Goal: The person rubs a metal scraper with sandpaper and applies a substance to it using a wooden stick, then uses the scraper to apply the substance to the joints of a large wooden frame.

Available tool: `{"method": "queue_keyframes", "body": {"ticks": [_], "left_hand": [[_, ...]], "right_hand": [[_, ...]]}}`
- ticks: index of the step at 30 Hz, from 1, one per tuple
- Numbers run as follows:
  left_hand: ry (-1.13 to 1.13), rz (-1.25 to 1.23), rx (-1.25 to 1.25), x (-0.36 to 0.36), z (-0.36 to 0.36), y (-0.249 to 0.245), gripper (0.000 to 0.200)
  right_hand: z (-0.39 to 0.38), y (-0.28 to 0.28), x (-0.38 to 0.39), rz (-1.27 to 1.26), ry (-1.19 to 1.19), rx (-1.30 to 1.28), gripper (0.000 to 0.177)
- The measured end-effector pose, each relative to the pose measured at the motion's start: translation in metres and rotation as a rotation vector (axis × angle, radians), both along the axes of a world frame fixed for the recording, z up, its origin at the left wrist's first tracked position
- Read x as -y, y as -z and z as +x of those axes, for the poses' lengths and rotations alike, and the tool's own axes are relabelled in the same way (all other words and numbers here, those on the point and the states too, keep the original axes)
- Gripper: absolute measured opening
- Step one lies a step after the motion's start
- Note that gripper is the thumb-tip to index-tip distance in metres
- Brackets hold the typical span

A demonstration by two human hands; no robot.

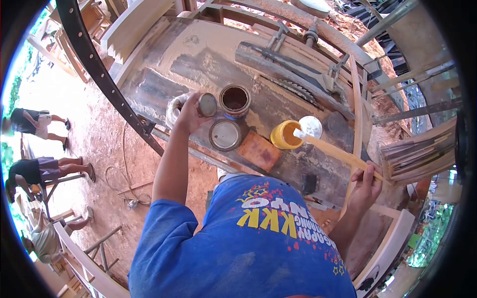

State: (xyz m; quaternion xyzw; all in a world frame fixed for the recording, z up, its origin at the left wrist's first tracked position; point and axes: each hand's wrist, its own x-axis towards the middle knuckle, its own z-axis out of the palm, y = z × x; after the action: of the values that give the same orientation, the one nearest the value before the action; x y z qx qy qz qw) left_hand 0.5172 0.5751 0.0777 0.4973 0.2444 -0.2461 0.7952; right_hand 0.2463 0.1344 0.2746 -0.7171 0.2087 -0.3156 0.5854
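Note:
My left hand (189,116) curls around a small round tin (207,105), fingers on one side and thumb on the other. A crumpled whitish item (174,110), perhaps a rag, is partly hidden behind this hand. My right hand (366,185) grips the end of a long flat wooden stick (343,155). White material coats the stick's far tip, which is over the rim of an open yellow container (282,135). A round white piece (311,127) lies beside that container. Nearby stand an open can with dark contents (235,101) and a round metal lid or closed can (224,134).
A stained orange-brown square (259,151) lies on the dusty worktable (198,64). A toothed circular saw blade (293,90) sticks up from the table near a metal fence (288,67). Several people (37,124) are off to the left, and a cable (124,181) lies on the ground.

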Motion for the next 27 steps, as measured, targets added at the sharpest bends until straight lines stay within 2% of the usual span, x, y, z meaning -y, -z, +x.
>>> {"method": "queue_keyframes", "body": {"ticks": [3, 6, 9, 11, 14, 18, 24, 27], "left_hand": [[0.154, 0.414, 0.033, 0.019, -0.008, -0.036, 0.077], [0.336, 0.881, 0.204, 0.011, -0.012, -0.016, 0.082], [0.331, 1.273, 0.505, 0.030, -0.051, -0.065, 0.092], [0.460, 1.238, 0.605, 0.040, -0.077, -0.074, 0.100], [0.820, 1.303, 0.702, 0.055, -0.113, -0.085, 0.104], [0.735, 1.331, 0.658, 0.064, -0.123, -0.085, 0.118], [0.811, 1.325, 0.523, 0.072, -0.108, -0.095, 0.103], [0.762, 1.330, 0.519, 0.074, -0.106, -0.093, 0.099]], "right_hand": [[0.000, -0.002, -0.001, -0.017, 0.006, -0.009, 0.023], [-0.002, -0.004, 0.001, -0.022, 0.024, -0.003, 0.023], [-0.007, -0.001, 0.005, -0.009, 0.017, 0.026, 0.025], [-0.007, -0.001, 0.004, -0.004, 0.000, 0.037, 0.026], [-0.001, -0.003, 0.000, 0.001, -0.018, 0.033, 0.027], [0.004, -0.001, 0.002, 0.008, -0.065, 0.035, 0.025], [0.006, 0.001, 0.009, 0.006, -0.108, 0.024, 0.024], [0.006, 0.001, 0.010, 0.010, -0.103, 0.027, 0.024]]}}
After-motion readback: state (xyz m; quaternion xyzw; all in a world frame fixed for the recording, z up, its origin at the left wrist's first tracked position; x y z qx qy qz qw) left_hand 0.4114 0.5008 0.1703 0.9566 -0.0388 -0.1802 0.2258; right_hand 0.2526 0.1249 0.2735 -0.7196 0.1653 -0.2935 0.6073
